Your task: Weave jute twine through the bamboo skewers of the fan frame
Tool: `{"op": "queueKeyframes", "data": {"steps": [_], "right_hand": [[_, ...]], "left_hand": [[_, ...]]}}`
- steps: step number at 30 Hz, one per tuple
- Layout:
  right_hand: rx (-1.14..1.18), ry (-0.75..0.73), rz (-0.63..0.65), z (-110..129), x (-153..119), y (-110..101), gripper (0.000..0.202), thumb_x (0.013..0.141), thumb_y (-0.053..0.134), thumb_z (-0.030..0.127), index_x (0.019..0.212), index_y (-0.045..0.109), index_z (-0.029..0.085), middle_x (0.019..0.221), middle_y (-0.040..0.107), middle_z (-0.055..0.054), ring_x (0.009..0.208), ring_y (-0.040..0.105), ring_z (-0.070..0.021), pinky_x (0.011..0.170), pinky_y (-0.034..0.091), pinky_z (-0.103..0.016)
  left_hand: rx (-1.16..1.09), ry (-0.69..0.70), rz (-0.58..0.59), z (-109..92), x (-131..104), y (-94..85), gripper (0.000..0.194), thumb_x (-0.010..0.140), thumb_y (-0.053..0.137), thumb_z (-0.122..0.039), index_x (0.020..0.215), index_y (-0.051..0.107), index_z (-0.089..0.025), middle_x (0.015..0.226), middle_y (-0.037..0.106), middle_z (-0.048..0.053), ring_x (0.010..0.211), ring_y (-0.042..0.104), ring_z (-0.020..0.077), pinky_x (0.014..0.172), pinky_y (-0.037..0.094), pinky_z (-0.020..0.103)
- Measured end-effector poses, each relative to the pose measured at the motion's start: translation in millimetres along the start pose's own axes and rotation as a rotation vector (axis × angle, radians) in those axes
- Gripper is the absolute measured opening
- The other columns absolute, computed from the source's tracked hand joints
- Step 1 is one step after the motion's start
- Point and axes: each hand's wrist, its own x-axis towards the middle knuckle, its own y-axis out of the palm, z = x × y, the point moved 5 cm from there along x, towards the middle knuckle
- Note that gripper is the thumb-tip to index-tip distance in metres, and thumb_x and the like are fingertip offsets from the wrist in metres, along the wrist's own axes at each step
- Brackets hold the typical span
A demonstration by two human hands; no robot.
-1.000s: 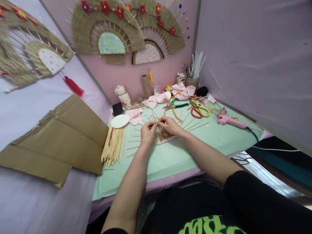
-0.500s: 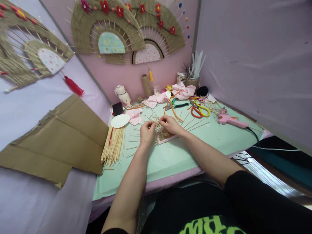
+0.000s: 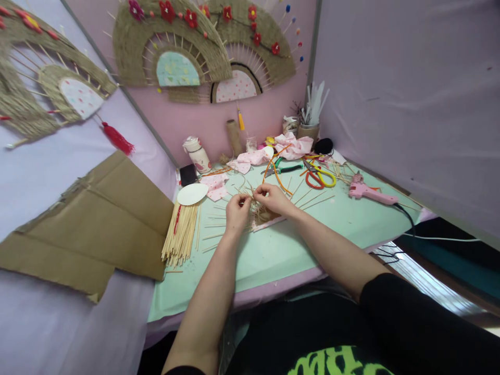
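On the mint-green tabletop lies a half-round piece with thin sticks [image 3: 312, 199] fanning out from it and a pale pink lower edge [image 3: 269, 224]. Loose loops of tan twine [image 3: 260, 211] are heaped over its middle. My left hand [image 3: 237, 211] is closed in a pinch at the left of the twine. Close beside it, my right hand [image 3: 271, 198] pinches too, its fingertips at the top of the twine. Both seem to hold the twine, though the fingers hide the exact grip. Part of the fan piece is covered by my hands.
A bundle of sticks [image 3: 180, 234] and a white oval disc [image 3: 192, 194] lie left, by folded cardboard [image 3: 97, 224]. Behind are pliers [image 3: 287, 169], scissors [image 3: 320, 176], pink cloth [image 3: 292, 146] and a bottle [image 3: 197, 155]. A pink glue gun [image 3: 371, 192] with a cord lies right.
My left hand has shifted and turned very slightly, its fingers still pinched. The right hand stays almost in place, and the fan piece has not visibly moved.
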Motion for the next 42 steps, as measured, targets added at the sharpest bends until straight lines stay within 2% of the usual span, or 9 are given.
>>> {"op": "queueKeyframes", "data": {"steps": [5,12,17,22,25,30,34,42], "right_hand": [[0.051,0.111,-0.028,-5.3,-0.5,-1.6,0.014,0.069,0.054,0.027,0.069,0.061,0.015,0.064,0.058,0.0,0.063,0.05,-0.0118,0.064,0.039,-0.024],[0.071,0.043,0.023,2.5,-1.7,1.0,0.011,0.067,0.054,0.023,0.068,0.061,0.015,0.064,0.059,0.0,0.063,0.05,-0.0114,0.066,0.04,-0.024],[0.045,-0.002,0.039,5.1,-2.2,1.9,0.014,0.068,0.054,0.026,0.067,0.062,0.014,0.066,0.06,-0.001,0.065,0.051,-0.012,0.067,0.04,-0.025],[0.022,0.065,-0.041,-5.9,0.0,-0.3,0.013,0.067,0.053,0.025,0.066,0.06,0.015,0.062,0.057,0.001,0.062,0.049,-0.0113,0.063,0.039,-0.023],[0.046,0.096,-0.03,-7.9,0.5,0.7,0.013,0.067,0.053,0.026,0.066,0.06,0.015,0.061,0.056,0.002,0.061,0.049,-0.0111,0.062,0.039,-0.023],[0.089,0.048,-0.03,-0.1,-0.1,0.3,0.015,0.067,0.054,0.025,0.073,0.063,0.016,0.076,0.063,-0.001,0.073,0.054,-0.0128,0.074,0.041,-0.026],[0.093,0.045,-0.018,0.4,-0.4,0.5,0.013,0.066,0.056,0.027,0.067,0.061,0.015,0.07,0.061,-0.001,0.07,0.053,-0.013,0.072,0.041,-0.026],[0.19,0.118,0.061,-5.6,-1.2,6.4,0.025,0.072,0.055,0.038,0.074,0.061,0.014,0.069,0.059,-0.001,0.063,0.05,-0.0112,0.063,0.039,-0.023]], "left_hand": [[-0.076,-0.055,-0.037,-1.6,-0.4,-1.5,0.011,0.071,0.056,-0.025,0.074,0.058,-0.015,0.072,0.059,0.001,0.068,0.054,0.0111,0.067,0.043,0.023],[-0.088,-0.004,-0.023,-3.6,-0.4,0.6,0.018,0.07,0.061,-0.027,0.083,0.057,-0.016,0.083,0.061,0.003,0.075,0.057,0.0121,0.071,0.044,0.024],[0.01,0.022,-0.01,-0.6,1.2,-1.1,0.013,0.073,0.057,-0.028,0.075,0.061,-0.016,0.08,0.062,0.004,0.077,0.057,0.0136,0.071,0.044,0.025],[-0.027,0.003,-0.035,-0.9,1.2,-2.2,0.013,0.074,0.056,-0.028,0.076,0.061,-0.015,0.08,0.063,0.004,0.076,0.056,0.0131,0.072,0.043,0.025],[-0.044,-0.015,-0.046,-1.7,0.8,-2.8,0.014,0.074,0.056,-0.028,0.078,0.06,-0.015,0.08,0.063,0.004,0.076,0.056,0.0129,0.073,0.043,0.025],[-0.052,0.008,-0.013,-1.4,0.8,-1.1,0.013,0.074,0.056,-0.028,0.077,0.06,-0.015,0.08,0.062,0.004,0.076,0.056,0.0133,0.072,0.044,0.025],[-0.07,0.033,0.012,-0.7,0.9,1.9,0.011,0.074,0.056,-0.026,0.076,0.059,-0.016,0.082,0.062,0.004,0.078,0.056,0.0139,0.072,0.044,0.026],[-0.182,-0.081,-0.04,6.6,2.3,1.4,0.015,0.074,0.056,-0.03,0.076,0.058,-0.016,0.078,0.061,0.002,0.074,0.055,0.0117,0.072,0.043,0.024]]}}
